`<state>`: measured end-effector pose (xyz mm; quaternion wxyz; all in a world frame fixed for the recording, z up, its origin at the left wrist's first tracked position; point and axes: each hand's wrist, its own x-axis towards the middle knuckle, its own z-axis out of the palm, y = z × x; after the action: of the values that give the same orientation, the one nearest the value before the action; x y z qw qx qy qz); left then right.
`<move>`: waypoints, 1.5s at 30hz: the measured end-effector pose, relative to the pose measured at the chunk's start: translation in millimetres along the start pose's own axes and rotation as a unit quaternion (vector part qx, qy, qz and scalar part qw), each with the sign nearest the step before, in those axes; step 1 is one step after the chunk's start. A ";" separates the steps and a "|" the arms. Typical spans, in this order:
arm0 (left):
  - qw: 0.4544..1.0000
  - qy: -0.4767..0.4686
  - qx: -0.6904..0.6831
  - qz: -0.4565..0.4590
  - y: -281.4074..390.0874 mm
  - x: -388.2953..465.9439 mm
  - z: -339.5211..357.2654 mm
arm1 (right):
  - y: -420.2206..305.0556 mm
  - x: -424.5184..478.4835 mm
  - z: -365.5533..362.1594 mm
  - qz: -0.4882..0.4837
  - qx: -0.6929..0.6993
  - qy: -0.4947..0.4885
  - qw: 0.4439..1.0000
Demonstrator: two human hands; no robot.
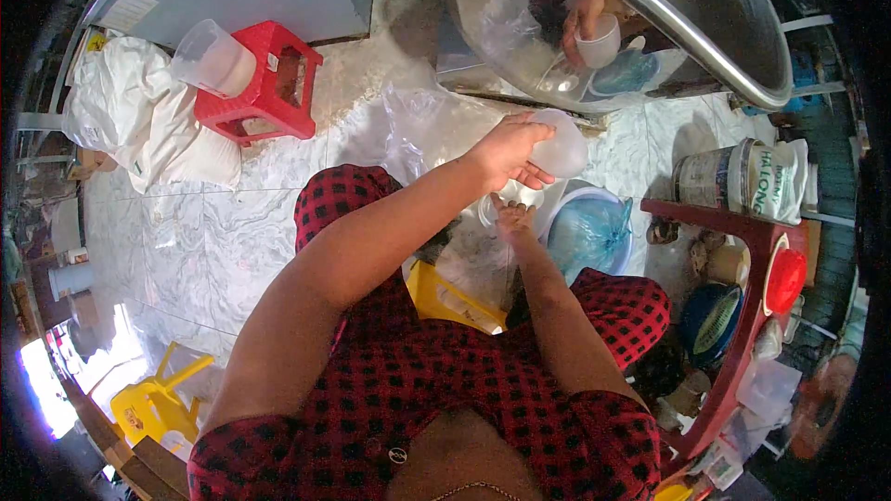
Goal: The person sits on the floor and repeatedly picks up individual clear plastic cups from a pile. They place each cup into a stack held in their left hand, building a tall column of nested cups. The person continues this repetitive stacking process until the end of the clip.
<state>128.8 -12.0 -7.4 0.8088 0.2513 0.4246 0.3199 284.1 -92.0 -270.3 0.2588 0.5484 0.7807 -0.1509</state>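
Note:
In the head view my left hand (518, 153) reaches across to the right and grips a translucent white plastic cup (562, 145). It holds the cup tilted in front of a shiny metal vessel. Just below, my right hand (516, 220) has its fingers at a pale round container (491, 211). My left hand hides part of that container, so its grip there is uncertain. Beside my right hand stands a pale basin (625, 250) with a blue plastic bag (588, 233) in it. A clear plastic sheet or bag (421, 129) lies on the floor beyond my left forearm.
The large metal vessel (626, 7) with a thick rolled rim rises at the upper right. A red stool (254, 97) at upper left bears a clear plastic tub (214, 59), near white sacks (139, 111). Yellow stool (449, 296) parts show below me. A dark red table (710, 223) stands right.

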 end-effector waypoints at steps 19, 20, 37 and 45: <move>0.999 0.015 -0.034 0.022 6.9 6.8 -22.0 | 14.8 6.7 -47.6 0.102 0.221 0.016 0.970; 0.998 0.007 -0.042 0.036 7.9 6.4 -20.4 | 23.6 5.4 -47.6 0.114 0.295 0.032 0.948; 0.961 -0.205 -0.174 0.059 -17.6 15.9 21.3 | 102.9 -169.9 -218.2 -0.065 0.878 0.135 0.455; 0.941 -0.292 -0.171 0.011 -27.9 1.6 39.7 | 102.4 -206.9 -206.9 -0.095 0.926 0.161 0.328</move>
<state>171.7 -34.8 -6.8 0.9244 0.1966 0.1056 0.3094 385.2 -109.4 22.2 -0.5625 0.3695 0.2105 -0.7091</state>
